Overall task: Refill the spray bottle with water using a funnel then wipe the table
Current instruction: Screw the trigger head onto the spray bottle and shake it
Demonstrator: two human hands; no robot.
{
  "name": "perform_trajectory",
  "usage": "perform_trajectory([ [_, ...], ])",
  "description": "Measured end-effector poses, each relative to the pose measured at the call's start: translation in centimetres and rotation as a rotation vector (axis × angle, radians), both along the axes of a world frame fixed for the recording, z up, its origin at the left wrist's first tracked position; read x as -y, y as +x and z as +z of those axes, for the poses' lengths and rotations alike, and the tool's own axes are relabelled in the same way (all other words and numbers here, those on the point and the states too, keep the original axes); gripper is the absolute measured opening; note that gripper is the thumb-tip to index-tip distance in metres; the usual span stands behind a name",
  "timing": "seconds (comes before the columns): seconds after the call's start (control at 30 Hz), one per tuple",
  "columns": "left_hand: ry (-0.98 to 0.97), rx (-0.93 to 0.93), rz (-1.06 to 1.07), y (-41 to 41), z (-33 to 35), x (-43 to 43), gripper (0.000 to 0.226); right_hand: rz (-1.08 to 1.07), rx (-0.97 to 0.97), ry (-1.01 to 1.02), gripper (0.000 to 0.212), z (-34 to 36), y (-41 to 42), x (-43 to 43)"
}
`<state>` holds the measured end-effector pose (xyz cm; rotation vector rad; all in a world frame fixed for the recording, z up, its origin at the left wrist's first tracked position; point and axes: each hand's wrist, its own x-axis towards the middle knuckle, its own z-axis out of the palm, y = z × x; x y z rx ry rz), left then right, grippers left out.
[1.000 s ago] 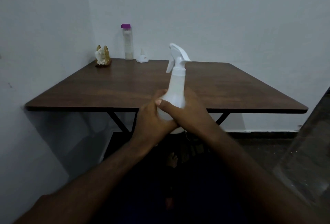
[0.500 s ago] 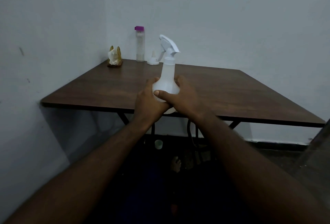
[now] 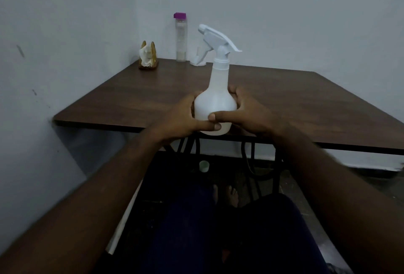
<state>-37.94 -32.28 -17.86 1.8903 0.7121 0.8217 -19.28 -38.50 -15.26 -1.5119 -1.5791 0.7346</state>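
Note:
A white spray bottle (image 3: 215,101) with its trigger head screwed on stands upright at the near edge of the dark wooden table (image 3: 306,98). My left hand (image 3: 181,118) and my right hand (image 3: 249,112) wrap its round base from both sides, thumbs meeting in front. At the table's far corner stands a tall clear water bottle (image 3: 181,37) with a purple cap. Beside it a small white funnel (image 3: 197,60) rests on the table, partly hidden behind the spray head.
A gold holder with white tissue (image 3: 148,58) sits at the far left corner, against the wall. Walls close the table's left and far sides. A small pale cup (image 3: 204,166) lies on the floor under the table, near black metal legs and my feet.
Both hands carried the spray bottle forward and down from in front of the table's edge onto its near edge. The view has drawn closer to the table.

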Motion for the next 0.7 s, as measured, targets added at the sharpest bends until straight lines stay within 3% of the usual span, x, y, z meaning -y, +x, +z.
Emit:
perform_trajectory([
  [0.17, 0.042, -0.008, 0.041, 0.4, -0.3, -0.5, 0.087, 0.126, 0.034, 0.009, 0.072, 0.1, 0.0, -0.4],
  [0.33, 0.077, -0.014, 0.149, 0.9, -1.1, -0.8, 0.093, 0.086, 0.111, 0.128, 0.053, 0.2, -1.0, -0.8],
  [0.4, 0.076, -0.019, 0.174, 1.0, -1.2, -1.0, 0.09, 0.063, 0.116, 0.119, 0.062, 0.0, -0.9, -1.1],
  [0.5, 0.115, -0.038, 0.223, 1.0, -1.2, -1.5, 0.086, -0.004, 0.149, 0.064, 0.093, 0.1, -0.1, -1.7],
  [0.7, 0.15, -0.087, 0.297, 2.1, 0.0, -3.3, 0.096, 0.015, 0.233, 0.062, 0.083, 1.6, 0.3, -3.9],
])
